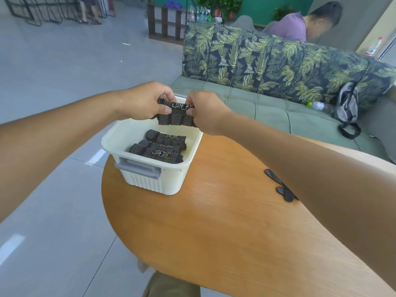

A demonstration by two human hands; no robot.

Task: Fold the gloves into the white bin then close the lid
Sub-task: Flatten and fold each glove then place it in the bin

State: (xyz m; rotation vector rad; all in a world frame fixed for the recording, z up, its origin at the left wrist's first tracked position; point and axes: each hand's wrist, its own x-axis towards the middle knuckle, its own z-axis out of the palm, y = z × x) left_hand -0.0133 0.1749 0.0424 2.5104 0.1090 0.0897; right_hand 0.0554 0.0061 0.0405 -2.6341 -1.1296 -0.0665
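A white bin point(171, 181) with a grey handle stands open at the left end of the wooden table point(235, 232). Two or three folded black dotted gloves point(162, 146) lie inside it. Above the bin's far side, a folded black dotted glove point(176, 115) hangs between my hands. My left hand point(143, 101) pinches its left end and my right hand point(205, 110) pinches its right end. One more black glove point(278, 187) lies on the table, mostly hidden under my right forearm. No lid is visible.
A green sofa point(267, 110) with leaf-print cushions stands behind the table, with a water bottle point(319, 106) and a grey backpack point(347, 103) on it. A person in purple point(295, 26) sits beyond the sofa. Grey tiled floor lies to the left.
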